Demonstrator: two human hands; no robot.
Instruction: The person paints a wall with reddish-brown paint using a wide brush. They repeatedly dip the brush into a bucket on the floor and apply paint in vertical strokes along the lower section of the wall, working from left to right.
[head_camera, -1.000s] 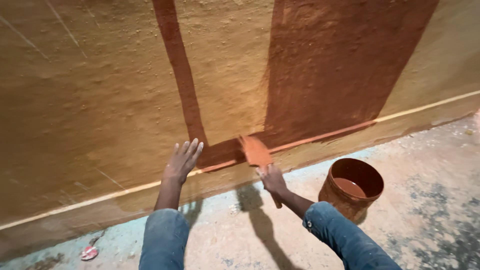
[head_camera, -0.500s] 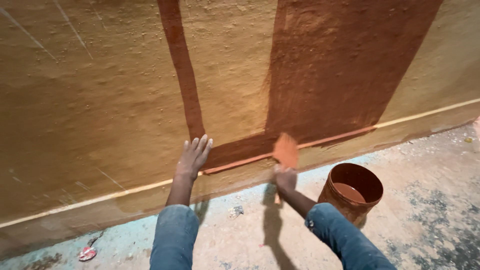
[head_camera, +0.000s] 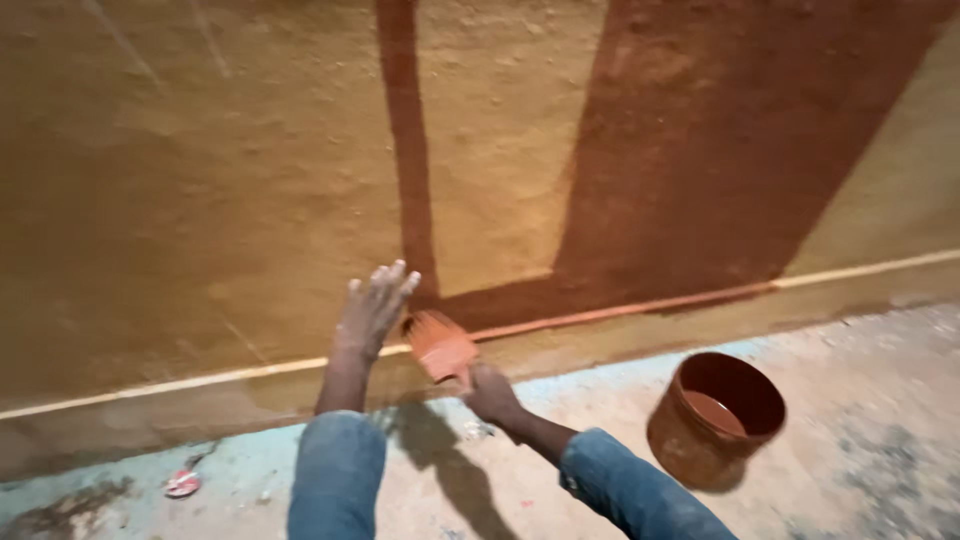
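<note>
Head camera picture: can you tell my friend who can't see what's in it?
A person's right hand holds a wide paintbrush against a tan wall, spreading reddish-brown paint, while the left hand presses flat on the wall. A round bucket of the same paint sits on the floor.

We face a rough ochre wall (head_camera: 200, 180) with a narrow red-brown stripe (head_camera: 410, 150) and a broad red-brown patch (head_camera: 720, 150) — a pale line (head_camera: 150, 388) runs low along it. Below lies a dusty concrete floor (head_camera: 880, 380) — tinged blue near the wall, dimly lit.

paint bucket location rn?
Head view, lower right: the paint bucket stands on the floor by the wall's base, right of the right hand holding the brush.
</note>
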